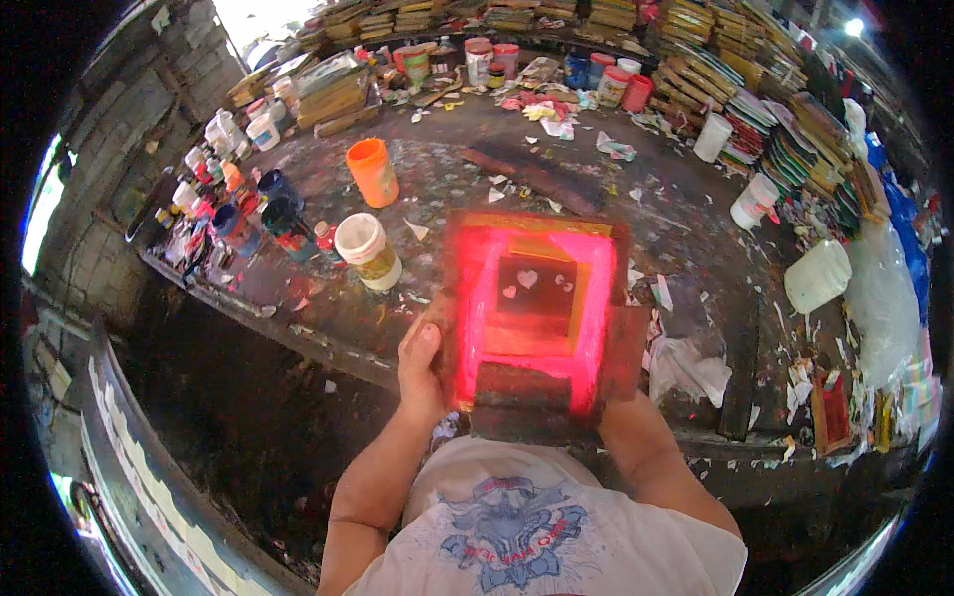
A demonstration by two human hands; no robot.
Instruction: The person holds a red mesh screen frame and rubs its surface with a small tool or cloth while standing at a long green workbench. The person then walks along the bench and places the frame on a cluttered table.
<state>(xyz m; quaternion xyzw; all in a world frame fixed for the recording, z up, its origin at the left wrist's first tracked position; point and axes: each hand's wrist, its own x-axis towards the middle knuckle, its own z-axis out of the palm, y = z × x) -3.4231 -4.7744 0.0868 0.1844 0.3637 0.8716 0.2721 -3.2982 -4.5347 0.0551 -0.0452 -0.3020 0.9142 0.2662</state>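
Note:
Upright in front of my chest is a screen-printing frame (pixel 594 328) with a glowing pink border and a dark middle that shows small pale heart shapes. My left hand (pixel 422 350) grips its left edge, thumb on the near side and the other fingers partly behind. At the lower right corner, my right hand (pixel 618 407) holds the frame too, its fingers hidden behind it. Dark strips cover the lower part of the frame. Left of it on the table stand a white tub (pixel 368 253) and an orange cup (pixel 373 172).
Paint bottles and dark cups (pixel 288 228) crowd the left end of the stained worktable (pixel 437 159). Stacked wooden frames (pixel 686 84) line the back and right. White containers (pixel 818 276) and crumpled plastic (pixel 688 370) lie to the right, among paper scraps.

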